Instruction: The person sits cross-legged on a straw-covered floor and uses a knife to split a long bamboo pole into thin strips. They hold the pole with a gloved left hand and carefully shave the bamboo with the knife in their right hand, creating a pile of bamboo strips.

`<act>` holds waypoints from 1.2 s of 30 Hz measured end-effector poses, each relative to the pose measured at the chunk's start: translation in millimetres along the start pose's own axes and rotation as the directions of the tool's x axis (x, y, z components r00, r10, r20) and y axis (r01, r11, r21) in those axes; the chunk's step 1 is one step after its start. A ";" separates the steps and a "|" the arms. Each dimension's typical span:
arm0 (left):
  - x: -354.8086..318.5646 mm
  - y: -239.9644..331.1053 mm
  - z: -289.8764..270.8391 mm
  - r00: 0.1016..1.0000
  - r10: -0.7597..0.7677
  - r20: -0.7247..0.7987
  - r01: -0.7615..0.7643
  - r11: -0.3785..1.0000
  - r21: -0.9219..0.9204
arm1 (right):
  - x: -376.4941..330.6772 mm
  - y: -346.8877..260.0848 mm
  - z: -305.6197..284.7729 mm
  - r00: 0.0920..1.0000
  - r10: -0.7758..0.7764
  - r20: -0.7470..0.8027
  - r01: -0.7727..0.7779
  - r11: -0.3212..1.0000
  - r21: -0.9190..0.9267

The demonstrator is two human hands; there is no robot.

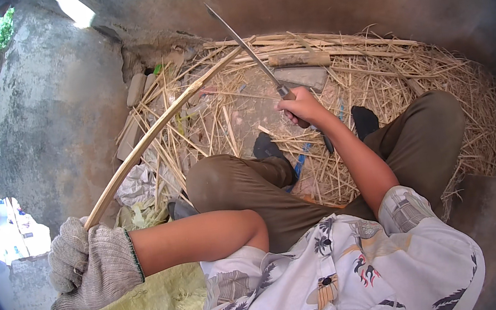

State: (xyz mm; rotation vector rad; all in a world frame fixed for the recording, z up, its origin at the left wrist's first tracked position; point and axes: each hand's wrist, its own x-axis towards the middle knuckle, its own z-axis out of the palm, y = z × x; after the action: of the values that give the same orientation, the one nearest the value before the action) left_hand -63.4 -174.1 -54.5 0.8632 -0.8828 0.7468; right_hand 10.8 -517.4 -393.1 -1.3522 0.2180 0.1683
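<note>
My left hand [89, 263], in a grey knitted glove, is closed around a long, pale bamboo strip [150, 137]. The strip slants up and away to the right, and its lower end sticks out below the glove. Bare, my right hand [305, 107] grips the handle of a long-bladed knife [245, 46], whose blade points up and to the left. Near the strip's far end the blade crosses it; whether the two touch I cannot tell.
Split slivers [370, 74] litter the floor around my feet, heaped thickest at the right. By the back wall lie a short round piece [299, 59] and a grey block [300, 78]. Yellow sheeting [161, 303] spreads at lower left. A rough wall [71, 116] stands close on the left.
</note>
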 end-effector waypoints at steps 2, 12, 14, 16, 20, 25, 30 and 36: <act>-1.1 -3.9 8.7 1.000 0.005 0.003 -0.005 1.000 0.026 | 3.3 7.5 0.9 0.992 -0.004 -0.128 -0.020 0.983 -0.181; -8.4 0.0 31.0 0.986 0.093 -0.142 -0.087 0.995 0.047 | -19.7 -21.0 18.8 0.824 -0.485 -0.294 0.193 0.727 -0.659; -15.1 21.4 31.7 0.989 0.091 -0.117 -0.090 0.996 0.017 | -16.0 -21.1 2.5 0.877 -0.304 -0.372 0.052 0.830 -0.556; -21.0 29.1 31.3 0.970 0.113 -0.218 -0.100 0.993 0.067 | -18.9 -17.2 -2.0 0.876 -0.299 -0.379 0.039 0.826 -0.562; -19.8 31.6 29.3 0.949 0.212 -0.232 -0.150 0.955 0.257 | -16.6 -15.8 8.8 0.881 -0.333 -0.336 0.115 0.839 -0.532; -21.2 40.7 12.7 0.949 0.185 -0.254 -0.138 0.972 0.192 | -9.1 -17.4 6.6 0.915 -0.292 -0.280 0.179 0.913 -0.366; -19.1 30.6 16.7 0.904 0.231 -0.360 -0.162 0.964 0.212 | -13.0 -30.3 13.1 0.855 -0.387 -0.346 0.220 0.874 -0.434; -19.3 27.2 9.3 0.952 0.187 -0.244 -0.167 0.981 0.098 | -36.9 -64.3 23.1 0.764 -0.598 -0.244 0.292 0.657 -0.695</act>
State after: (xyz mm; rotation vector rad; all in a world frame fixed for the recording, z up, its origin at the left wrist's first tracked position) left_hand -97.6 -173.6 -59.4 0.7409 -0.7129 1.0291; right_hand -7.9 -508.1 -318.2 -2.0709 0.2081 -0.5856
